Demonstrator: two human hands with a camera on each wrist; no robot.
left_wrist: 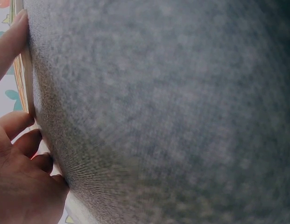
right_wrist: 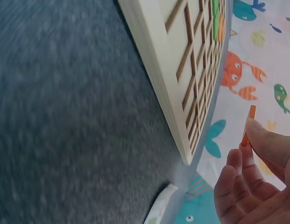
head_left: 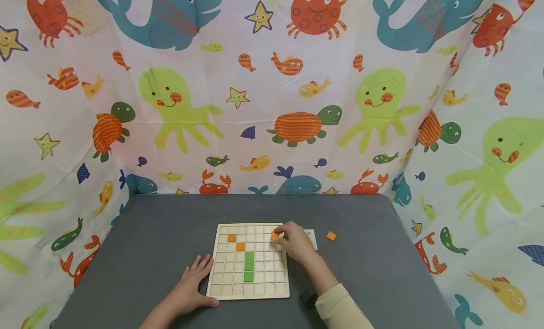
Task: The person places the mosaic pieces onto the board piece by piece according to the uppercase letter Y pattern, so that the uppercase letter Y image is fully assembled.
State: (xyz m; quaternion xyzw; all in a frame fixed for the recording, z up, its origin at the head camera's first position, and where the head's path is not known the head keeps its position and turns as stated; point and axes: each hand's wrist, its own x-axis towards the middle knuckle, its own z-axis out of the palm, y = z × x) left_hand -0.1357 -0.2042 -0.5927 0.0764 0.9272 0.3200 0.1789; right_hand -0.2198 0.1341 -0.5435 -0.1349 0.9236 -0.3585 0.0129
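Observation:
A square wooden grid board (head_left: 229, 290) lies on the table. Three green tiles (head_left: 249, 266) form a column in its cells, and two orange tiles (head_left: 240, 246) sit diagonally toward its upper left. Over the board's upper right, my right hand (head_left: 295, 244) pinches another orange tile (right_wrist: 249, 126) between thumb and fingers; the right wrist view has this tile edge-on, raised above the board. My left hand (head_left: 193, 284) rests at the board's lower left, its thumb by the front corner and its extended fingers along the left edge.
A single orange tile (head_left: 331, 235) lies on the grey table (head_left: 361, 272), right of the board. Partly behind my right hand is a white card (head_left: 313, 239) with a printed grid. A curtain (head_left: 259, 50) patterned with sea animals hangs behind and at the sides.

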